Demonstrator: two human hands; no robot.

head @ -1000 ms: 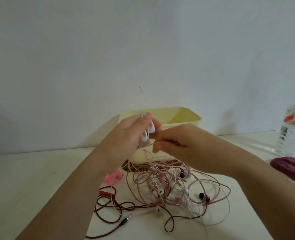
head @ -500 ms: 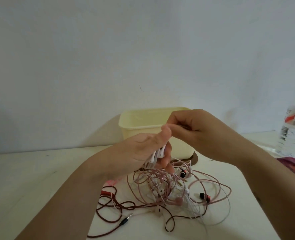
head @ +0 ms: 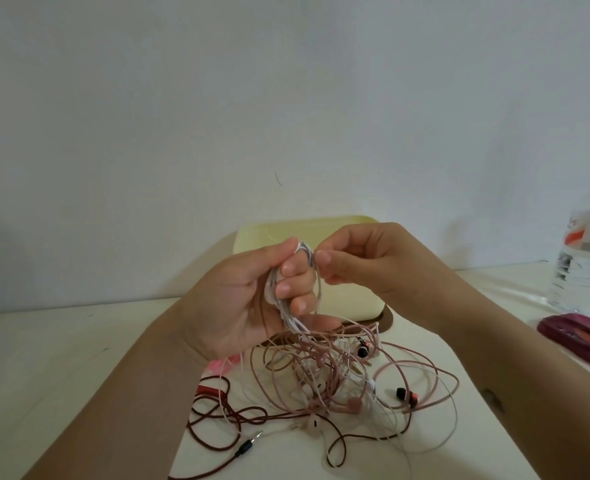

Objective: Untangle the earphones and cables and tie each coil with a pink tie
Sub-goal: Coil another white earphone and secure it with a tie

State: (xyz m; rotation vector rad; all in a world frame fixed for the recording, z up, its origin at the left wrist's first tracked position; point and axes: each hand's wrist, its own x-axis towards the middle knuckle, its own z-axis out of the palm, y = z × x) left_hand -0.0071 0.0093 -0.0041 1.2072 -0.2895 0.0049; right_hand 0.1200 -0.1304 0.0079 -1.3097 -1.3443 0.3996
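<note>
My left hand (head: 252,289) grips a bundle of white earphone cable (head: 279,296) above the table, fingers curled round it. My right hand (head: 366,261) pinches a strand of that white cable at the top of the bundle. Below the hands lies a tangle of pink cable (head: 338,368) mixed with white strands and earbuds. A dark red cable (head: 224,414) with a black plug trails at the lower left. Pink ties (head: 220,367) show partly beneath my left wrist.
A pale yellow tub (head: 349,299) stands behind the hands near the wall. A water bottle (head: 587,258) stands at the right edge, with a dark red object (head: 577,337) in front of it. The table (head: 61,358) is white.
My left hand has turned palm up with the white bundle and risen a little. My right hand has come down from above the left hand to beside its fingertips.
</note>
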